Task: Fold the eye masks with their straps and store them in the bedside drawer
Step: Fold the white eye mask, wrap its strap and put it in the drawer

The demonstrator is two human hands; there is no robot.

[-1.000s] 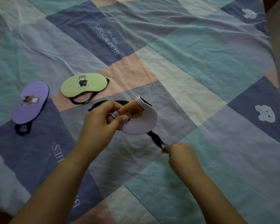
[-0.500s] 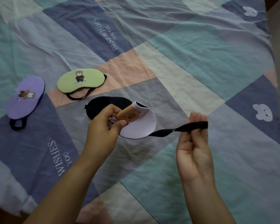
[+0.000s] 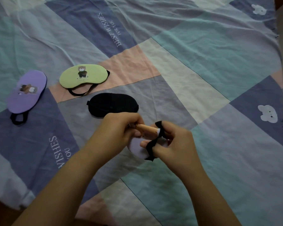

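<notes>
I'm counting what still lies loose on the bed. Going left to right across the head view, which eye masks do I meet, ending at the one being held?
Purple mask → green mask → black mask → folded white mask, held by the left hand and right hand.

Both bare forearms come in from the bottom edge and converge just in front of the black mask [image 3: 113,104]. Left hand [image 3: 119,129] knuckles up, fingers curled tight, pinching the folded mask [image 3: 138,146]. Right hand [image 3: 173,141] touches the left, palm turned inward, fingers bent, with the strap [image 3: 151,146] looped across them.
</notes>
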